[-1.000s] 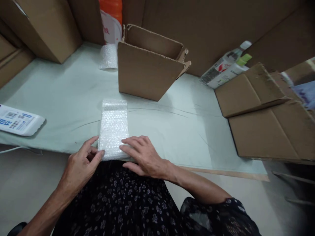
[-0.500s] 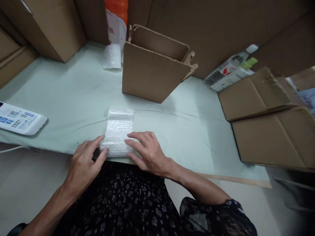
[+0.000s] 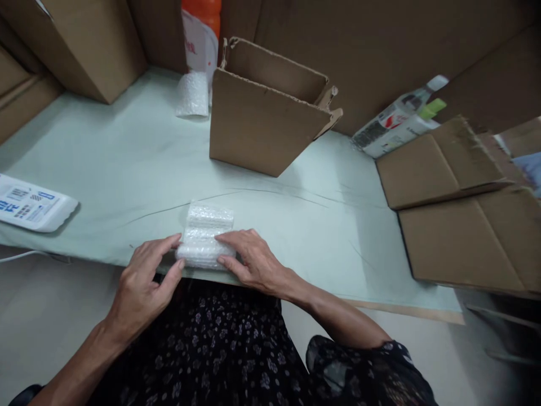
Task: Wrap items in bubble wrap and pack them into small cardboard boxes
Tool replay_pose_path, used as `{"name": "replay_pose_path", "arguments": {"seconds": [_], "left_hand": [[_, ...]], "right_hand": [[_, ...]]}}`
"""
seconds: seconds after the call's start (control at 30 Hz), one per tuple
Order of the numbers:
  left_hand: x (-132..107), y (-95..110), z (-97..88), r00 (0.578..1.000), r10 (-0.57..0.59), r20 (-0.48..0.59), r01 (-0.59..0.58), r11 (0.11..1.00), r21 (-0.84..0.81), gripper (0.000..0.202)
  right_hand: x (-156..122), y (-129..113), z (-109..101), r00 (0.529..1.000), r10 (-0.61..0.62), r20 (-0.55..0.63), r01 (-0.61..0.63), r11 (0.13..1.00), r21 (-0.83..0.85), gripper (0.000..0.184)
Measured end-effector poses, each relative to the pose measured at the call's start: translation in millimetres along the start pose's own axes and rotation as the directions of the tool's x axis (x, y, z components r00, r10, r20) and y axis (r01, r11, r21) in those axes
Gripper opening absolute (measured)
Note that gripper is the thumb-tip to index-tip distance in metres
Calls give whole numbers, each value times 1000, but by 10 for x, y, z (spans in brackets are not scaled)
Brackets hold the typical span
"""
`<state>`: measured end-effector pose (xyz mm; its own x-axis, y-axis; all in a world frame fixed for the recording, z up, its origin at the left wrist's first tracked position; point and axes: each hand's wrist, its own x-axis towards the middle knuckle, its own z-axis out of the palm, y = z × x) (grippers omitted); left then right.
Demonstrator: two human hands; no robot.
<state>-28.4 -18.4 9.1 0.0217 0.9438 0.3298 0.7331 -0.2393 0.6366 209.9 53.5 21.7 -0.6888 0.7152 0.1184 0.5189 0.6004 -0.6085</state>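
Observation:
A strip of bubble wrap lies at the table's front edge, its near part rolled into a thick bundle and its far end loose and wavy. What the bundle holds inside, if anything, I cannot make out. My left hand pinches the bundle's left end between thumb and fingers. On the other side, my right hand grips the right end, with fingers on top and thumb low at the near side.
An upright open cardboard box stands beyond my hands. Behind it are another roll of bubble wrap and an orange-topped bottle. At left lies a white printed packet. Bottles and cardboard boxes occupy the right.
The bubble wrap's flat tail is shorter, and the near bundle looks thicker, rolled further up. Its far end has come closer to me. My right fingers have drawn closer together on the roll.

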Motion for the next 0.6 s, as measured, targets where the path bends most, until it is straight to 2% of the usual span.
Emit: {"name": "replay_pose_path", "arguments": {"seconds": [0.07,0.1,0.17,0.23,0.3,0.33,0.4,0.47,0.53,0.6], "left_hand": [[129,-25,64,997,-71,-9,71,997,23,33],[189,-43,95,995,-99,-20,99,994,43,34],[271,-74,137,991,-130,-42,133,988,73,36],[274,-78,137,981,-184,-55,186,981,49,40],[201,-45,108,945,-319,-70,315,948,-52,45],[149,-16,93,911,-407,-68,394,908,-144,49],[49,57,83,825,-565,-11,515,760,-397,59],[-6,135,116,756,-643,121,554,529,-643,73],[4,198,184,713,-662,231,543,314,-779,85],[54,237,258,684,-678,270,521,194,-831,93]], "right_hand": [[-4,-13,-3,995,-48,-91,35,990,-138,36],[-1,-22,1,991,-90,-99,68,976,-205,39],[25,-32,17,984,-175,-25,160,940,-303,42],[85,-11,41,974,-210,80,225,910,-348,39],[169,44,62,978,-178,109,205,923,-326,34],[212,75,69,986,-142,87,161,945,-286,34],[281,117,72,999,-48,3,48,988,-148,34],[311,112,70,998,41,-49,-39,998,41,37],[301,69,63,996,89,-13,-83,964,252,37],[265,28,45,993,102,67,-121,894,431,36]]}}
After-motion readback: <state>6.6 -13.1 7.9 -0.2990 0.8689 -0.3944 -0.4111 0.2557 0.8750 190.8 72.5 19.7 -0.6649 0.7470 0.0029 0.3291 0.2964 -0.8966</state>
